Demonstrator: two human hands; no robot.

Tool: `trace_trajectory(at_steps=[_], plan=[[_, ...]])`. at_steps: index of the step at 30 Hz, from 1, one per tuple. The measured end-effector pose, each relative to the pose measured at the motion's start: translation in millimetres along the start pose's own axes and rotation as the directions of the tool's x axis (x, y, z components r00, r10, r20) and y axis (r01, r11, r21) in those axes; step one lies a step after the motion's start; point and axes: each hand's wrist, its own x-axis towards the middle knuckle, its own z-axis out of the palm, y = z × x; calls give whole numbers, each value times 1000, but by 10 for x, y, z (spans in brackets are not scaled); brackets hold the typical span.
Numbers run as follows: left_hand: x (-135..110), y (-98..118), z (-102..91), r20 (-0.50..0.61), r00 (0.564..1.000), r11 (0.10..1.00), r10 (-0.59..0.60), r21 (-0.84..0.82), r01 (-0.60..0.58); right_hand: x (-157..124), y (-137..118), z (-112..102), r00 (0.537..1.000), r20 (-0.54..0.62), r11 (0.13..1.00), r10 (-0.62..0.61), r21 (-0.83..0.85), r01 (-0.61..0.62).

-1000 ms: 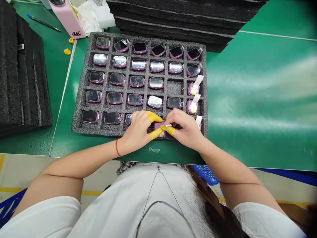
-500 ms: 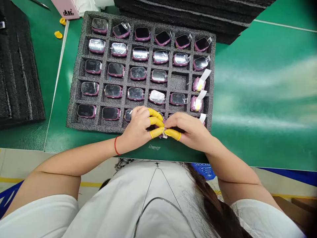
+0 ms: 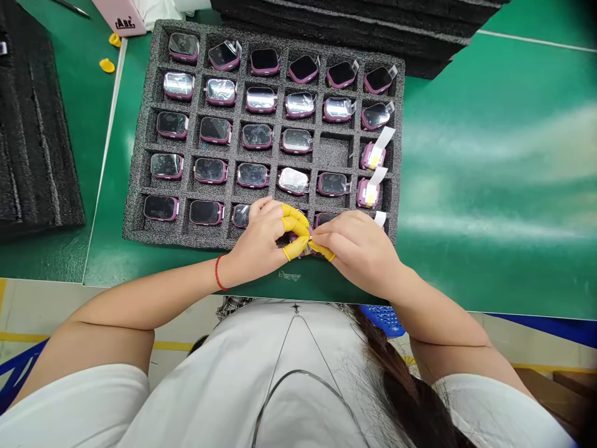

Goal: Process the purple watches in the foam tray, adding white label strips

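Above the front edge of the foam tray [image 3: 200, 239], my left hand [image 3: 265, 235] is closed on a small purple watch [image 3: 293, 237], mostly hidden by the fingers. Yellow finger cots cover its thumb and two fingers. My right hand [image 3: 361, 249] meets it at the fingertips, thumb and fingers pinched together at the watch's side. Whatever lies in that pinch is too small and covered to make out. Purple watches with dark screens, such as one [image 3: 333, 184], lie face up in the tray's cells. Two watches [image 3: 369, 193] in the right column show their backs with white strips.
Stacked black foam trays [image 3: 345, 31] stand behind, and another stack [image 3: 37, 143] is at left. A pink box [image 3: 122, 17] and loose yellow finger cots [image 3: 107, 65] lie at the back left. A crumpled clear film scrap [image 3: 289, 275] rests near the green table's front edge.
My right hand has turned inward, its fingers now covering more of the pinch and its thumb lower. The pale strip seen between the thumbs is now mostly hidden. My left hand has barely moved.
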Motion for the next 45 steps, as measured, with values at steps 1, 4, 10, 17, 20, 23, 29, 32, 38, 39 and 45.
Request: trace_trajectory(at_steps=[1,4,10,17,20,23,29,32,38,39,45], plan=[[2,2,-1,0,1000,1000,0,1,0,6,-9,-16,999,2,999,-33,-20,33],[7,12,-13,0,1000,1000,0,-4,0,19,-12,-123,998,32,998,-52,38,51],[-28,17,-42,-7,997,996,76,-45,-76,-7,107,-379,917,4,757,400,562,-333],[-76,13,10,-13,999,997,51,56,-50,61,199,-128,742,336,354,580,716,-601],[-75,25,24,-26,999,988,-45,145,48,88,178,-72,723,369,339,584,698,-630],[-80,11,36,-14,1000,978,1,208,2,87,156,-61,734,382,398,562,653,-645],[-98,-32,65,-27,996,977,82,197,-75,60,197,-140,708,314,388,633,663,-641],[-99,-25,65,-3,998,975,70,209,-68,49,218,-176,680,277,383,679,656,-650],[-103,-11,85,-11,997,968,76,241,-71,29,133,-48,716,343,427,608,619,-659],[-104,-14,94,-19,997,968,78,240,-72,29,112,-23,727,343,459,595,598,-657],[-112,-50,139,-48,994,964,97,254,-82,44,51,21,753,330,560,569,515,-649]])
